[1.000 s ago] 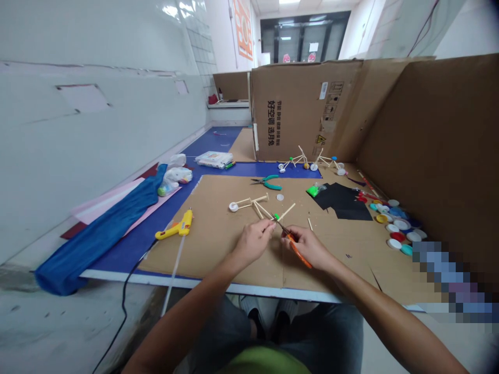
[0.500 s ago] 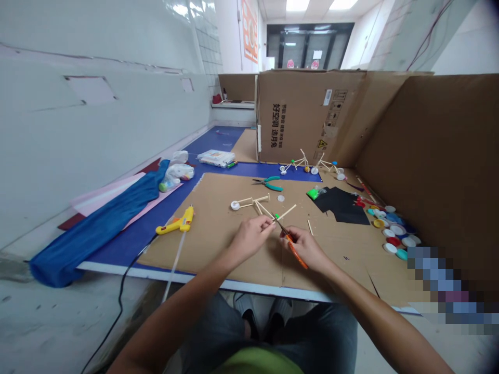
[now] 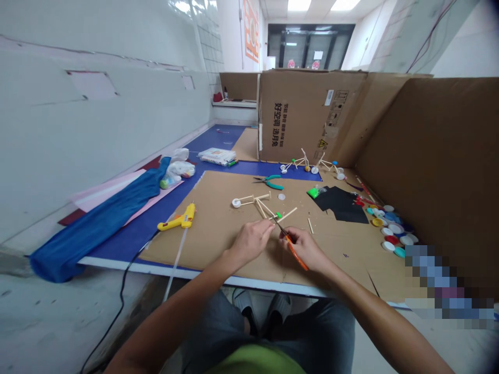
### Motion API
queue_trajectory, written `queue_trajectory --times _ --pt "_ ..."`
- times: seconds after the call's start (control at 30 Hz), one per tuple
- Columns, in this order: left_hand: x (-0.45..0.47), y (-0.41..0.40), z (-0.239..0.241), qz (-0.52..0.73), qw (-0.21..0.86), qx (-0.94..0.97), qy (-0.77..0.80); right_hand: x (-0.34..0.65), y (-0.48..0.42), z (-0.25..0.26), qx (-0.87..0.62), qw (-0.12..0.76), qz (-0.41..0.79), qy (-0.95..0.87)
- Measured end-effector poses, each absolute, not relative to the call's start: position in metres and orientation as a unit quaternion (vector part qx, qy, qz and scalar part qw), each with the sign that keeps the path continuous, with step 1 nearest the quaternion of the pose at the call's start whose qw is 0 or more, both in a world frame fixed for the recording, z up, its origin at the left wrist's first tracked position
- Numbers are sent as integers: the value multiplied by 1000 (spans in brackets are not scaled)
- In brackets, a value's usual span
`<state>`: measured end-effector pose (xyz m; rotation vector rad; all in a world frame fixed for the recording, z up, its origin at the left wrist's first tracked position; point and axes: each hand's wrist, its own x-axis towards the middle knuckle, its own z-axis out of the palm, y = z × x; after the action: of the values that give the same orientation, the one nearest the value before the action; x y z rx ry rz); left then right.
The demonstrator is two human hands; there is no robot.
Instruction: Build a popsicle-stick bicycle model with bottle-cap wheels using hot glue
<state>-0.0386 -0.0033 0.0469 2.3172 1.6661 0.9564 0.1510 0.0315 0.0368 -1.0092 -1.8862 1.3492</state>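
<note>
My left hand (image 3: 250, 240) pinches one end of a thin wooden stick frame (image 3: 260, 205) that lies on the cardboard sheet (image 3: 218, 228). The frame has a white cap wheel at its far left end and a small green piece near the middle. My right hand (image 3: 304, 248) is closed round an orange-handled cutter (image 3: 293, 249), whose dark tip points at the stick just beside my left fingers. Both hands hover low over the near middle of the cardboard.
A yellow glue gun (image 3: 178, 220) with its black cord lies at left, green-handled pliers (image 3: 270, 181) farther back. Black paper (image 3: 343, 204), several coloured bottle caps (image 3: 390, 228) and two finished stick models (image 3: 312, 163) sit at right and rear. Cardboard walls (image 3: 429, 156) enclose the right; a blue cloth (image 3: 101, 223) lies left.
The view has shifted slightly. Both hands stay together at the stick, with the cutter tip still against it.
</note>
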Motion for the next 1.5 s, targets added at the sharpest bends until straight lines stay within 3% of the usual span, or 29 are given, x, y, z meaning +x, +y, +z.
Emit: queue_trajectory --times 0.43,0.63,0.73,0.83,0.97,1.03,1.5 --pt "-45 -12 59 392 378 652 528 154 18 36 -375 298 476 -737" --pt "-49 -13 58 382 569 543 485 154 9 38 -374 292 464 -748" --pt "-50 -12 57 367 609 515 479 155 10 35 -375 290 461 -750" --pt "-48 -12 55 374 522 559 524 154 14 28 -373 300 472 -741" --pt "-45 -15 46 375 227 689 577 152 19 24 -387 301 476 -730" --pt "-45 -16 42 348 130 733 570 150 18 26 -390 290 487 -726" --pt "-38 -26 38 218 -26 792 570 147 13 32 -380 257 549 -698"
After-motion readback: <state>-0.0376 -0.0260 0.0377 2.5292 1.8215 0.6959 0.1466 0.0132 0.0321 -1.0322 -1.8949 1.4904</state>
